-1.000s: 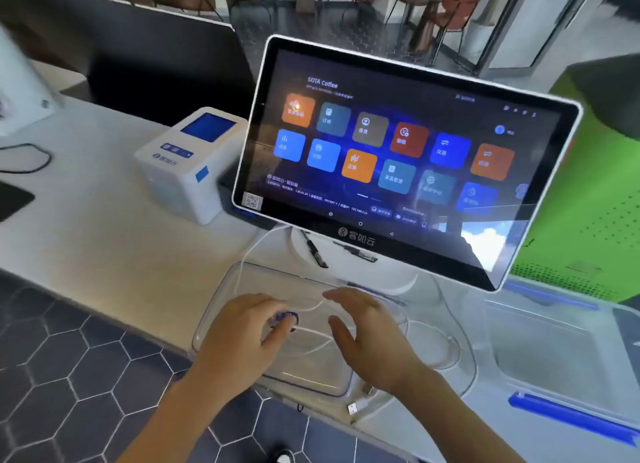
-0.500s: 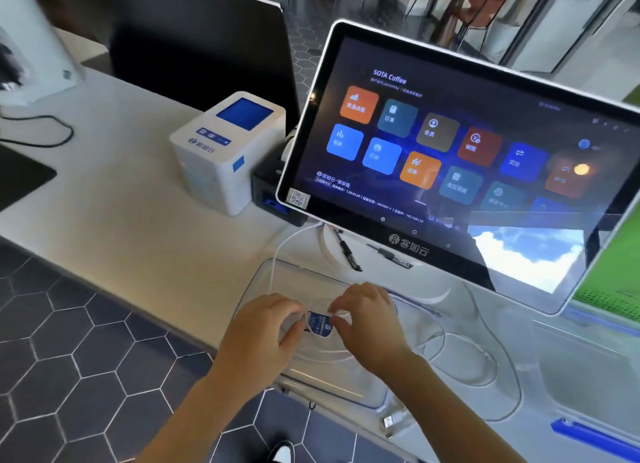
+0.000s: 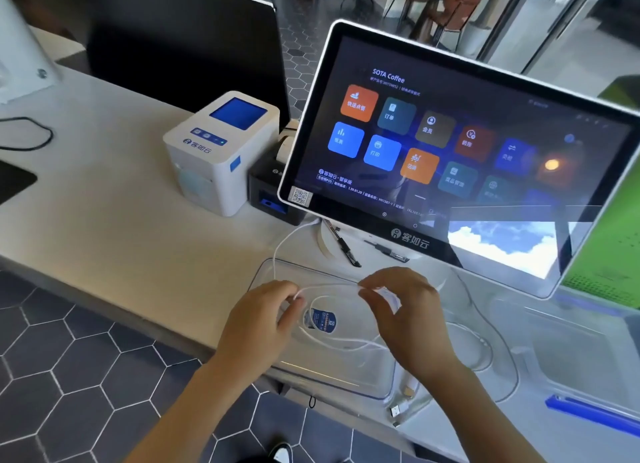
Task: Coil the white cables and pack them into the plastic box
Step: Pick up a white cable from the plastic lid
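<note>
A thin white cable (image 3: 329, 285) is stretched between my two hands above a clear plastic tray (image 3: 346, 376) at the counter's near edge. My left hand (image 3: 263, 320) pinches one end of that stretch and my right hand (image 3: 408, 310) pinches the other. More of the cable loops inside the tray around a blue round label (image 3: 322, 320), and one strand arcs back toward the touchscreen's base. A USB plug (image 3: 398, 410) lies on the counter by the tray's right corner. A clear plastic box with blue clips (image 3: 588, 414) sits to the right.
A large touchscreen terminal (image 3: 450, 144) stands tilted just behind the tray. A white label printer (image 3: 218, 154) and a black receipt printer (image 3: 270, 192) sit to its left. A black pen (image 3: 343, 246) lies under the screen. The counter edge drops to a hexagon-tiled floor (image 3: 69, 376).
My hands have moved apart from the blue label and lifted a stretch of white cable between them. The camera view has shifted left and closer.
</note>
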